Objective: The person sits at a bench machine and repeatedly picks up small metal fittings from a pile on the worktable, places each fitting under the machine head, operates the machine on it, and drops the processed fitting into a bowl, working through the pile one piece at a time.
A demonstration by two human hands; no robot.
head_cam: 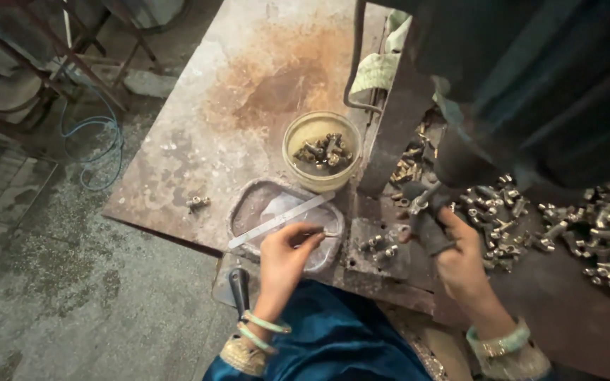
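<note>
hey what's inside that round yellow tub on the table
The tub holds a small heap of dull metal fittings at its bottom, far below the rim. Whatever lies beneath that heap is covered by it.

Head-worn view, steeply down, close over workbench [199, 134]

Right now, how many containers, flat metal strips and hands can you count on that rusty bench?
Containers: 2, a round yellow bowl and a grey tray
Flat metal strips: 1
Hands: 2, left hand and right hand
Total: 5
</note>
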